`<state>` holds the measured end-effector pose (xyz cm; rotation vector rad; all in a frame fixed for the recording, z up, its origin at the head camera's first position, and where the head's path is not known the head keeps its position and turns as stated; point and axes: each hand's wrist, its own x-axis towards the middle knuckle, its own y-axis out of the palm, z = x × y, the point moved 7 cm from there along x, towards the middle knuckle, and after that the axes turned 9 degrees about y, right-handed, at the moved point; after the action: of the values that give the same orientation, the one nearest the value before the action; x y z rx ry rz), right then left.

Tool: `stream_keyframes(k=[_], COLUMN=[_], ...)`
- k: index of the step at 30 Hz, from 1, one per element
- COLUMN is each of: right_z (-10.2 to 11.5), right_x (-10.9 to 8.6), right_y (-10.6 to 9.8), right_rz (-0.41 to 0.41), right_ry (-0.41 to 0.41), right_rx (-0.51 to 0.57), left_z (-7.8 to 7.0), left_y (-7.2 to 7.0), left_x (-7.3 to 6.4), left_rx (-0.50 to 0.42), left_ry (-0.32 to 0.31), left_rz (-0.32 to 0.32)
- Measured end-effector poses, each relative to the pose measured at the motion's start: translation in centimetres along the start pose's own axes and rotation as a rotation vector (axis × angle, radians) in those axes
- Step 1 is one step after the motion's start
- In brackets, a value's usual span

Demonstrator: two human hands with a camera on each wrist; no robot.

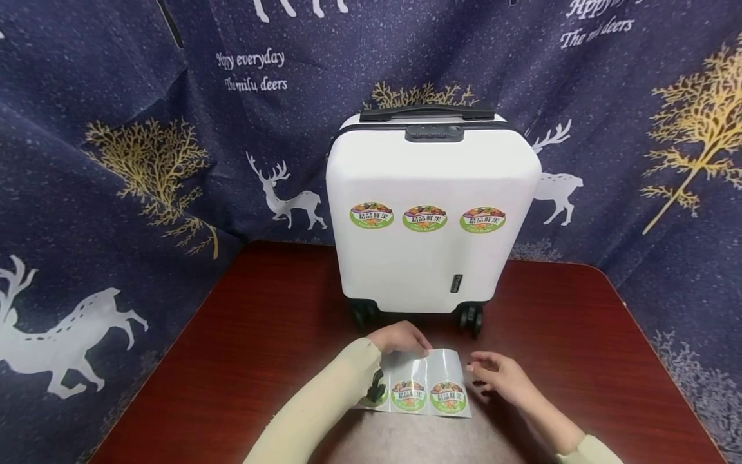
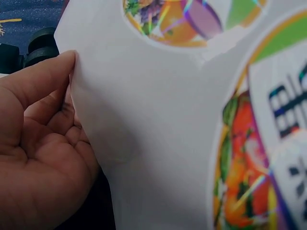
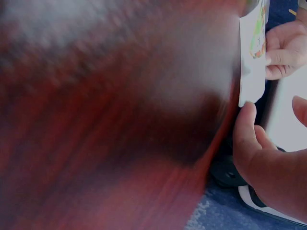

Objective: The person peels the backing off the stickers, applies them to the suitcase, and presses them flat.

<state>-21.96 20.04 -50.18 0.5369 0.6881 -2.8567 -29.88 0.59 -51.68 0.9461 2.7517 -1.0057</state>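
Note:
A glossy sheet of stickers is held just above the table, with oval "fresh fruit" stickers along its lower part. My left hand pinches its far edge; in the left wrist view the thumb and fingers of that hand grip the margin of the sheet. Just right of the sheet, my right hand has its fingers loosely bent and nothing between them. The right wrist view has a fingertip of this hand right at the sheet's corner. A white suitcase stands upright behind both hands.
Three matching oval stickers, the middle one among them, sit in a row across the suitcase front. Black wheels support it on the dark red table. A blue cloth with deer hangs behind and at the sides.

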Motion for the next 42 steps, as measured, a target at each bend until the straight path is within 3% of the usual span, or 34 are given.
stream_keyframes(k=[16,20,26,33,38,42], right_z=[-2.2,-2.3,-1.7,0.4,2.3,4.1], right_x=[-0.8,-1.0,-0.9,-0.9,-1.1,-1.1], right_y=[1.1,1.4,0.9,-0.6,-1.7,-2.4], right_rz=[0.241,0.253,0.154,-0.017,-0.139,-0.181], right_ry=[0.101,0.094,0.049,-0.153,-0.238,-0.289], right_rx=[0.056,0.051,0.014,-0.159,-0.289,-0.345], left_z=[0.5,0.6,0.8,1.3,0.4,-1.3], left_y=[0.0,-0.1,-0.2,0.3,-0.2,-2.0], left_x=[0.0,-0.1,-0.3,-0.9,-1.8,-2.5], left_rx=[-0.068,-0.117,-0.195,-0.298,-0.236,-0.149], left_ry=[-0.012,-0.017,-0.014,-0.011,0.055,0.133], left_rz=[-0.038,-0.055,-0.081,-0.061,-0.004,-0.006])
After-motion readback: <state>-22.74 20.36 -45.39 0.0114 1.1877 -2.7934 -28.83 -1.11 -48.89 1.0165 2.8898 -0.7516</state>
